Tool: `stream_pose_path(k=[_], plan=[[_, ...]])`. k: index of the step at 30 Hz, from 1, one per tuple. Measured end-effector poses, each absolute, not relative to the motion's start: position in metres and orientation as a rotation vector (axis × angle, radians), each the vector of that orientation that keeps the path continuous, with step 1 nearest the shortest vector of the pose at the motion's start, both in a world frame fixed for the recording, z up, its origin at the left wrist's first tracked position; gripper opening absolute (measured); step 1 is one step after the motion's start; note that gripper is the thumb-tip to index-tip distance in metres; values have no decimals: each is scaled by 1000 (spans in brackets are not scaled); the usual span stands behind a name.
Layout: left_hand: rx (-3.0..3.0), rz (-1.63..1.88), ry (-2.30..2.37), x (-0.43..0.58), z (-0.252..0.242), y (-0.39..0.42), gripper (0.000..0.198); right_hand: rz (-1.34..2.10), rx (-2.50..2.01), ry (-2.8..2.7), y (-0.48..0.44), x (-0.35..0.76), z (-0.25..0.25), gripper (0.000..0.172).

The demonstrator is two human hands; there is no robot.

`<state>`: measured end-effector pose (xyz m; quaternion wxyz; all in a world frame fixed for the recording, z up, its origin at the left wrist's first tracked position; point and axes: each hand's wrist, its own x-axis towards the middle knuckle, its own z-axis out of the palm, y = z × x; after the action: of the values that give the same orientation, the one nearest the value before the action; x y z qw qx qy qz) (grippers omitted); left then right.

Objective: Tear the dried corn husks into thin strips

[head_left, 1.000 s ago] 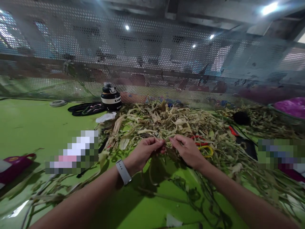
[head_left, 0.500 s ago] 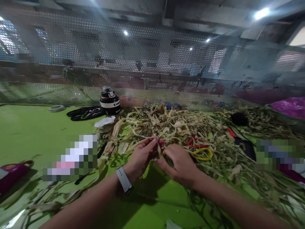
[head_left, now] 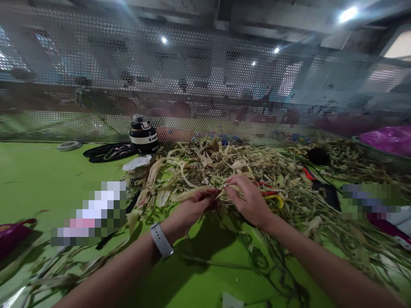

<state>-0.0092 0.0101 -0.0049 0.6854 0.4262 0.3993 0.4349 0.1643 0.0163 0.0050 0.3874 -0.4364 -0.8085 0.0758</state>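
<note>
My left hand point(head_left: 189, 214), with a pale watch strap point(head_left: 161, 240) on its wrist, pinches a pale dried plant strip point(head_left: 195, 192) near the middle of the view. Close on its right, my right hand point(head_left: 250, 201) has thumb and fingers closed on the strip's other part. The fingertips are a small gap apart, above the green tabletop point(head_left: 192, 273). Behind them spreads a heap of dried leaves and stalks point(head_left: 208, 158). Red-handled point(head_left: 266, 188) and yellow loops point(head_left: 276, 202) lie just right of my right hand.
A black bottle point(head_left: 143, 134) stands at the back left beside a black coiled item point(head_left: 109, 152) and white tissue point(head_left: 137, 162). A perforated screen point(head_left: 199, 85) runs behind. At right are a black pouch point(head_left: 327, 194) and a basin with purple plastic point(head_left: 387, 139).
My right hand has lifted and turned, its fingertips now higher on the strip. My left hand has rolled palm-down. The whole view has shifted slightly.
</note>
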Motion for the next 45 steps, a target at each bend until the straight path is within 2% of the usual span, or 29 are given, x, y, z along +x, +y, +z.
stream_pose_path(k=[5, 12, 24, 26, 29, 31, 32, 35, 36, 40, 42, 45], plan=[[1012, 977, 833, -11, -9, 8, 20, 478, -1305, -1953, 18, 161, -3, 17], [1205, 988, 875, -10, -10, 12, 21, 611, -1236, -1840, 20, 156, -15, 18], [983, 946, 898, -12, -14, 15, 24, 851, -1255, -1623, 20, 153, -12, 21], [1089, 1011, 963, -13, -13, 17, 24, 968, -1335, -1521, 22, 153, -14, 25], [1166, 1141, 1050, -15, -11, 21, 26, 1072, -1414, -1435, 24, 154, -15, 41], [1160, 1200, 1080, -17, -10, 24, 27, 934, -1390, -1549, 24, 156, -12, 47], [1152, 1231, 1095, -18, -9, 25, 26, 806, -1357, -1660, 22, 157, -10, 44], [1164, 1292, 1145, -20, -9, 28, 24, 343, -1199, -2043, 15, 159, -5, 19], [1177, 1282, 1163, -20, -9, 28, 23, 202, -1138, -2154, 13, 159, -4, 16], [1262, 1083, 1129, -18, -9, 23, 24, -282, -861, -2464, 4, 158, -4, 18], [1359, 991, 1071, -17, -9, 20, 25, -414, -761, -2497, 3, 157, -6, 19], [1422, 965, 1043, -15, -9, 18, 32, -417, -880, -2383, 6, 158, -8, 16]])
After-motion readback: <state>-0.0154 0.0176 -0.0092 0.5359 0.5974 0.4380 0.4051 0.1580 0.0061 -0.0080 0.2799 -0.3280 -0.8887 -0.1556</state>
